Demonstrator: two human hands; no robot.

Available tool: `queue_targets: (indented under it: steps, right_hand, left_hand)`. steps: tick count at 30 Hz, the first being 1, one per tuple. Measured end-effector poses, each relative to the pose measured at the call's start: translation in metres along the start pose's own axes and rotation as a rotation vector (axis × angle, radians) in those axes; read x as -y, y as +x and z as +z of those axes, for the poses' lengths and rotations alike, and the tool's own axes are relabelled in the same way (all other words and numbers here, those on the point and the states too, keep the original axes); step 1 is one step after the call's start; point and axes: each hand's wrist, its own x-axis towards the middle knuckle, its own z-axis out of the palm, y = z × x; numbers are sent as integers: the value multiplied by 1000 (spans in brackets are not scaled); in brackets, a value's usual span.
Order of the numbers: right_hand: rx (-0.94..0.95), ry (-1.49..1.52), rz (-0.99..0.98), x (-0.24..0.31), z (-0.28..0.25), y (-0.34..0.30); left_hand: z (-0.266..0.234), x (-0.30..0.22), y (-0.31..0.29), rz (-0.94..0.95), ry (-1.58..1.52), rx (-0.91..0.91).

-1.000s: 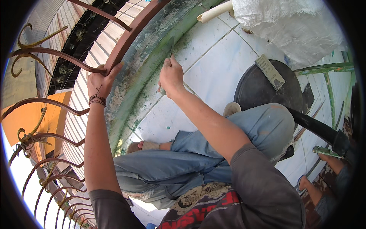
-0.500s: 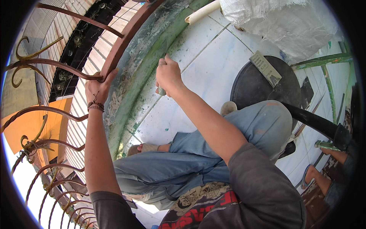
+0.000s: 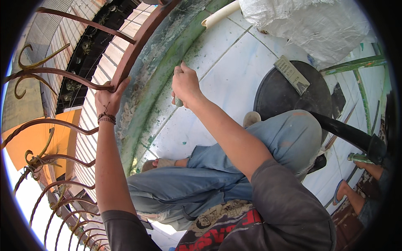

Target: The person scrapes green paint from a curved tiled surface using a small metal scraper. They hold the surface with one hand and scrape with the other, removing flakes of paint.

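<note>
My left hand point(image 3: 108, 97) is wrapped round the brown metal railing point(image 3: 130, 58), where a curved bar meets its rail. In my right fist point(image 3: 185, 82) is a scraper point(image 3: 179, 102); the pale, paint-smeared end of its handle pokes out below my fingers. Its thin blade, blurred, points away from me toward the green-painted ledge point(image 3: 167, 71). Grey and green patches of worn paint cover that ledge, which curves along the foot of the railing. Most of the scraper's handle is hidden by my fingers.
White floor tiles point(image 3: 226, 54) carry green paint flecks. To the right, a flat grey-green box point(image 3: 292, 75) lies on a round black lid-like disc point(image 3: 272, 94). A white woven sack point(image 3: 301, 29) and a cream pipe point(image 3: 221, 14) are beyond. Another person's foot point(image 3: 341, 190) shows at right.
My right hand and the scraper have shifted very slightly. The left hand keeps its hold on the railing, and the whole view has moved a little.
</note>
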Motion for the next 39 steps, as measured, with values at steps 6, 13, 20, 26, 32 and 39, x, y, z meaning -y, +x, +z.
queue_targets:
  steps: [6, 13, 20, 26, 32, 39]
  right_hand:
    - [3, 63, 31, 9, -9, 0]
    - [49, 158, 92, 26, -23, 6]
    - [-2, 121, 47, 21, -31, 16]
    - [-15, 53, 16, 19, -26, 16]
    - [-40, -149, -34, 9, -16, 14]
    - [-54, -175, -43, 1, -13, 16]
  left_hand:
    - [-4, -5, -2, -18, 6, 23]
    - [-4, -5, 0, -37, 44, 38]
    - [-4, -5, -1, -24, 25, 30]
    - [-4, -5, 2, -30, 36, 29]
    - [-2, -8, 2, -11, 23, 7]
    - [-2, -7, 0, 6, 20, -2]
